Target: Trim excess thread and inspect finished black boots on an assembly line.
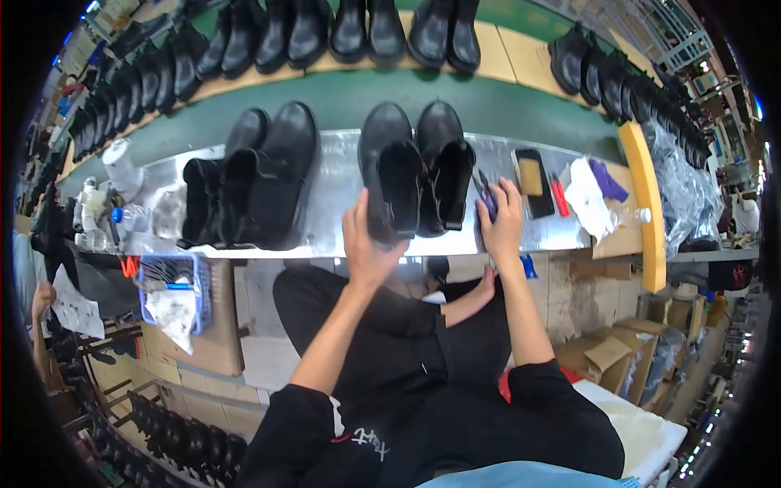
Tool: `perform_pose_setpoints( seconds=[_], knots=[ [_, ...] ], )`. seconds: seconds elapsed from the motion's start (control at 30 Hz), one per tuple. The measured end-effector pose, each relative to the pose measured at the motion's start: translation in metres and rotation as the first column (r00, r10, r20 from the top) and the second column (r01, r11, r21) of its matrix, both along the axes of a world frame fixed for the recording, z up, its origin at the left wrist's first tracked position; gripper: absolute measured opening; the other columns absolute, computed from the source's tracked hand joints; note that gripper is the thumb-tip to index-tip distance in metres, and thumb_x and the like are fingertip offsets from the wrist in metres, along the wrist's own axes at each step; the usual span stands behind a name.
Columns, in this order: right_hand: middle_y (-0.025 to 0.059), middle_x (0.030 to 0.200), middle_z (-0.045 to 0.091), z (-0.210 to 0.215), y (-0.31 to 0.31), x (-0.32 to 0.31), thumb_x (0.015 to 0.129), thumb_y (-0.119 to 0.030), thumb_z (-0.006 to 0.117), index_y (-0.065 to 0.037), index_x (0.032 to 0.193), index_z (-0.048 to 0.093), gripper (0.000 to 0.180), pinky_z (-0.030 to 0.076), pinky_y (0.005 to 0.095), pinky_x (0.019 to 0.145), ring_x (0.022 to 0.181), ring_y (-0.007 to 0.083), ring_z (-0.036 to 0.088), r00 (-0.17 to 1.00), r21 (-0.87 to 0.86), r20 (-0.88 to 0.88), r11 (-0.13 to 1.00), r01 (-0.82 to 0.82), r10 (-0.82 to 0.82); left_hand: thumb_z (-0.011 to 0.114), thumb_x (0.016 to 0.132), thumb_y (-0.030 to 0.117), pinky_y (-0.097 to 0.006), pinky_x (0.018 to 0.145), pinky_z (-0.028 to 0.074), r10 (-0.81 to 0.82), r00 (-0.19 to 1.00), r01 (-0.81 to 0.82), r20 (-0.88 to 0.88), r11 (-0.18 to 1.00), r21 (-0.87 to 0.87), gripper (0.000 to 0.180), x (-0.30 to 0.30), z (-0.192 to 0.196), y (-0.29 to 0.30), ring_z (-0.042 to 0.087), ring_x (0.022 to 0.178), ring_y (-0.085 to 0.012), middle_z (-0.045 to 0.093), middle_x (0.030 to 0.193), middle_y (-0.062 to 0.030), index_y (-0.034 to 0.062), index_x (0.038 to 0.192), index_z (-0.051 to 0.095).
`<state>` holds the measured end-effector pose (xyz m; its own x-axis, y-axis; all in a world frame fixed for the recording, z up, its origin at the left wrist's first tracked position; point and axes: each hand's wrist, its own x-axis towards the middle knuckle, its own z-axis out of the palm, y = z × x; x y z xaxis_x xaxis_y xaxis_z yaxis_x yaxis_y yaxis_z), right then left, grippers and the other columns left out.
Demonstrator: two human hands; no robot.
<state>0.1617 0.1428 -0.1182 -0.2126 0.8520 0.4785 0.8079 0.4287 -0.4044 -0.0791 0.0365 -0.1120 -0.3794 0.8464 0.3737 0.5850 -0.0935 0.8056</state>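
Note:
A pair of black ankle boots stands in front of me on the metal-topped bench (335, 195), toes pointing away. My left hand (368, 248) grips the left boot (386, 130) of this pair by its heel, thumb at the back and fingers along its left side. Close beside it is the right boot (443, 130), its opening facing me. At the right, my right hand (503, 224) has its fingers closed around a small purple-handled cutting tool (486, 195) with a dark tip; whether it is nippers or scissors I cannot tell. Another black boot pair (291, 175) lies to the left.
Rows of black boots (309, 32) line boards beyond the green belt (342, 93). Right of my hand lie a dark tray with a tan block (532, 179), a red-handled tool (560, 195) and a white cloth (587, 199). A blue basket (203, 285) hangs left, near bottles (130, 215).

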Motion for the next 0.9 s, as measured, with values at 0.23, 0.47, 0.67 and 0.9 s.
perform_pose_setpoints(
  seconds=[0.23,0.47,0.67,0.9],
  knots=[
    [0.0140,0.112,0.064,-0.015,-0.006,0.009,0.084,-0.008,0.073,-0.001,0.106,0.066,0.023,0.045,0.0432,0.096,0.111,0.0337,0.058,0.991,-0.017,-0.128,0.999,0.043,-0.045,0.090,0.066,0.013,-0.041,0.100,0.043,-0.029,1.000,0.029,-0.005,0.999,0.017,0.099,0.006,-0.004,-0.011,0.053,0.117,-0.0344,0.052,0.126,-0.0187,-0.0008,0.148,0.036],
    [0.0135,0.107,0.063,-0.016,-0.011,0.008,0.086,-0.004,0.072,-0.002,0.109,0.067,0.024,0.048,0.0378,0.086,0.097,0.0296,0.061,0.973,0.032,-0.210,0.994,0.102,-0.093,0.090,0.068,0.011,-0.041,0.111,0.038,-0.040,0.996,0.041,0.076,0.999,-0.015,0.103,0.012,0.004,-0.030,0.046,0.132,-0.0350,0.045,0.139,-0.0207,-0.0010,0.150,0.029],
    [0.0109,0.107,0.057,-0.013,-0.015,0.009,0.088,-0.005,0.074,-0.002,0.120,0.065,0.034,0.049,0.0291,0.074,0.089,0.0196,0.058,0.924,-0.017,-0.342,0.984,0.178,-0.173,0.090,0.067,0.011,-0.044,0.110,0.040,-0.041,0.996,0.041,-0.076,0.999,0.005,0.103,0.011,0.022,-0.014,0.044,0.136,-0.0360,0.042,0.145,-0.0245,-0.0023,0.150,0.029],
    [0.0034,0.086,0.051,-0.016,-0.011,0.008,0.082,-0.006,0.081,0.000,0.118,0.067,0.039,0.039,0.0245,0.055,0.068,0.0100,0.048,0.901,-0.117,-0.402,0.985,0.125,-0.162,0.090,0.067,0.014,-0.042,0.100,0.047,-0.044,0.997,0.042,-0.057,0.999,-0.034,0.085,-0.016,0.011,-0.016,0.060,0.114,-0.0382,0.056,0.131,-0.0241,-0.0052,0.138,0.047]
  ],
)
